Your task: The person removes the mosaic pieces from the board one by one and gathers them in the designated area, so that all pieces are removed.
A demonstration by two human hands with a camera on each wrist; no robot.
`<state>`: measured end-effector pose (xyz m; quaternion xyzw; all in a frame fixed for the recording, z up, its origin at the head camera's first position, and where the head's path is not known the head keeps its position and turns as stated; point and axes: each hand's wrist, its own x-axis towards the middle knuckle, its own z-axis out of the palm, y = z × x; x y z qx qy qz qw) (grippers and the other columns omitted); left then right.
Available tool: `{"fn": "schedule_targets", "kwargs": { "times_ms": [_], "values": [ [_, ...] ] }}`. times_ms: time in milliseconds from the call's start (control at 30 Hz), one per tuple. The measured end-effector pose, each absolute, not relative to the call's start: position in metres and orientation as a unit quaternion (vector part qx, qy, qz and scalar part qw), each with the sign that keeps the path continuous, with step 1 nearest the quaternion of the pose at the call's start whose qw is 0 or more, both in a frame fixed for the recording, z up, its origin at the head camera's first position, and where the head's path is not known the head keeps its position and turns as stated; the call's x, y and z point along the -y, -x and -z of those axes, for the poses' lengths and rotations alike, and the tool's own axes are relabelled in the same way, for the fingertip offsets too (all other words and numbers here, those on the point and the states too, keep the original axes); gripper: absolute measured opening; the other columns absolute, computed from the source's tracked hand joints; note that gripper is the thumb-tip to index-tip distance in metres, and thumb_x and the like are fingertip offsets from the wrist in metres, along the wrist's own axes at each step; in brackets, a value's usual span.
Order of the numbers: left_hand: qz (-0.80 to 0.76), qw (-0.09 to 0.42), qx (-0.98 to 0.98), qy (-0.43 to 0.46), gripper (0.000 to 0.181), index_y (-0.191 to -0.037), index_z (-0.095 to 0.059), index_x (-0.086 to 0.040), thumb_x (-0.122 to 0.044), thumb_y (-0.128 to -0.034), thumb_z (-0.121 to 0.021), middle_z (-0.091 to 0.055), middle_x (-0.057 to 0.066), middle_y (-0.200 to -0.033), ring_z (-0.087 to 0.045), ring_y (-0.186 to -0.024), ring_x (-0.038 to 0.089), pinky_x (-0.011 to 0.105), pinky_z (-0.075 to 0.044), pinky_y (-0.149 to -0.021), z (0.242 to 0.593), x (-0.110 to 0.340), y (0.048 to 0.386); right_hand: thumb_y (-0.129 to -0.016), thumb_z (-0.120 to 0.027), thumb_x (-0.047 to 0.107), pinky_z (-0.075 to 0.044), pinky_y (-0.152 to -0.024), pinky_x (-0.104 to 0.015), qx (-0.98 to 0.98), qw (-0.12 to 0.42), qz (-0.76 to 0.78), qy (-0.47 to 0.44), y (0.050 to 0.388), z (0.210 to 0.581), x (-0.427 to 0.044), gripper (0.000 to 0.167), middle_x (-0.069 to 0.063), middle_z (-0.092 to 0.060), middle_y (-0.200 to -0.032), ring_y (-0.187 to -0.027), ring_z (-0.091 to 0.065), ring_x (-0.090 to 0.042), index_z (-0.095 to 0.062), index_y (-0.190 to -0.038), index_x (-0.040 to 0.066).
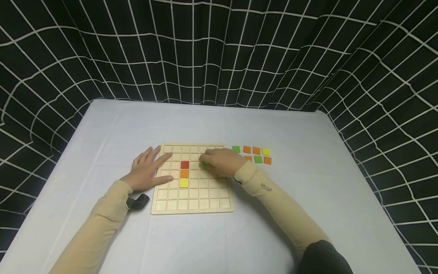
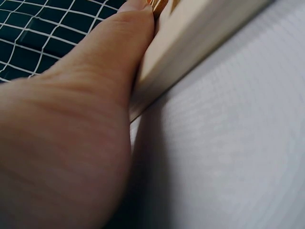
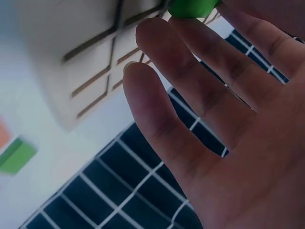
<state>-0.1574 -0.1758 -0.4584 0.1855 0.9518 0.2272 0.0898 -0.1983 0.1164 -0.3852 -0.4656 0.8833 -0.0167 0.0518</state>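
Observation:
A pale wooden grid board lies on the table, with a red tile, an orange tile and a yellow tile in one column of its squares. My left hand rests at the board's left edge, fingers spread, thumb and index finger reaching over the border. Over the board's right half, my right hand pinches a green tile, mostly covered by the fingers in the head view. In the right wrist view the other fingers extend beside the board.
Right of the board, several loose tiles lie in two rows, among them a green tile, an orange tile and a yellow tile. A white cloth covers the table. Dark curtains with white grid lines surround it.

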Motion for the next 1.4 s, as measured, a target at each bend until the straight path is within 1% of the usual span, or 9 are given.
{"fn": "schedule_targets", "kwargs": {
  "times_ms": [267, 533, 633, 733, 900, 1000, 1100, 1200, 1400],
  "values": [
    [-0.234, 0.092, -0.949, -0.189, 0.083, -0.152, -0.023, -0.025, -0.061, -0.0859, -0.058, -0.002, 0.019, -0.159, 0.004, -0.144, 0.044, 0.066, 0.0, -0.11, 0.455, 0.174, 0.154, -0.087, -0.071, 0.015, -0.048, -0.059, -0.025, -0.902, 0.043, 0.013, 0.429, 0.196, 0.381, -0.154, 0.021, 0.002, -0.06, -0.092, -0.07, -0.055, -0.012, -0.062, -0.105, 0.017],
    [-0.229, 0.097, -0.95, -0.188, 0.082, -0.152, -0.022, -0.025, -0.062, -0.0867, -0.057, -0.001, 0.019, -0.16, 0.004, -0.144, 0.044, 0.066, 0.0, -0.11, 0.451, 0.176, 0.154, -0.089, -0.068, 0.013, -0.042, -0.051, -0.019, -0.919, 0.037, 0.019, 0.391, 0.19, 0.383, -0.187, 0.021, 0.0, -0.059, -0.091, -0.059, -0.048, -0.01, -0.061, -0.108, 0.015],
    [-0.231, 0.098, -0.95, -0.186, 0.083, -0.152, -0.022, -0.025, -0.061, -0.0869, -0.057, 0.0, 0.019, -0.16, 0.004, -0.144, 0.044, 0.066, 0.001, -0.11, 0.451, 0.177, 0.154, -0.09, -0.066, 0.013, -0.045, -0.053, -0.021, -0.928, 0.054, 0.005, 0.368, 0.188, 0.384, -0.195, 0.024, 0.001, -0.059, -0.094, -0.06, -0.049, -0.009, -0.059, -0.113, 0.014],
    [-0.229, 0.096, -0.95, -0.187, 0.082, -0.153, -0.022, -0.025, -0.061, -0.0871, -0.056, 0.0, 0.018, -0.16, 0.004, -0.144, 0.044, 0.066, 0.001, -0.11, 0.452, 0.178, 0.154, -0.09, -0.065, 0.012, -0.049, -0.062, -0.023, -0.938, 0.071, -0.001, 0.34, 0.186, 0.383, -0.201, 0.028, 0.002, -0.061, -0.096, -0.067, -0.051, -0.009, -0.058, -0.116, 0.014],
    [-0.232, 0.096, -0.949, -0.189, 0.083, -0.153, -0.022, -0.025, -0.061, -0.087, -0.057, 0.0, 0.019, -0.16, 0.004, -0.144, 0.045, 0.066, 0.001, -0.109, 0.451, 0.176, 0.154, -0.089, -0.064, 0.008, -0.052, -0.069, -0.028, -0.948, 0.082, 0.001, 0.308, 0.179, 0.38, -0.214, 0.026, 0.002, -0.063, -0.092, -0.071, -0.055, -0.011, -0.058, -0.113, 0.013],
    [-0.232, 0.097, -0.949, -0.189, 0.082, -0.153, -0.022, -0.025, -0.061, -0.0869, -0.057, 0.0, 0.019, -0.16, 0.004, -0.144, 0.045, 0.067, 0.0, -0.109, 0.45, 0.174, 0.154, -0.089, -0.065, 0.008, -0.054, -0.077, -0.032, -0.95, 0.091, -0.002, 0.299, 0.174, 0.379, -0.222, 0.027, 0.0, -0.064, -0.096, -0.082, -0.061, -0.014, -0.058, -0.115, 0.011],
    [-0.229, 0.096, -0.95, -0.19, 0.082, -0.152, -0.022, -0.026, -0.061, -0.087, -0.057, 0.0, 0.019, -0.16, 0.004, -0.144, 0.045, 0.067, 0.0, -0.109, 0.449, 0.173, 0.155, -0.087, -0.068, 0.007, -0.053, -0.085, -0.035, -0.95, 0.092, -0.006, 0.3, 0.171, 0.38, -0.229, 0.034, -0.003, -0.065, -0.104, -0.093, -0.063, -0.017, -0.058, -0.12, 0.008],
    [-0.229, 0.096, -0.95, -0.191, 0.082, -0.152, -0.022, -0.026, -0.061, -0.0869, -0.057, -0.001, 0.019, -0.16, 0.004, -0.144, 0.045, 0.066, 0.0, -0.11, 0.449, 0.173, 0.155, -0.084, -0.071, 0.005, -0.054, -0.083, -0.034, -0.95, 0.086, -0.003, 0.301, 0.168, 0.382, -0.234, 0.036, -0.003, -0.065, -0.103, -0.091, -0.063, -0.017, -0.06, -0.118, 0.009],
    [-0.232, 0.096, -0.949, -0.189, 0.082, -0.152, -0.022, -0.025, -0.061, -0.0869, -0.057, 0.0, 0.019, -0.16, 0.004, -0.144, 0.045, 0.067, 0.0, -0.109, 0.452, 0.175, 0.155, -0.08, -0.074, 0.001, -0.053, -0.073, -0.029, -0.946, 0.07, 0.017, 0.316, 0.165, 0.386, -0.241, 0.025, 0.002, -0.062, -0.09, -0.077, -0.057, -0.01, -0.063, -0.099, 0.012]
  ]
}}
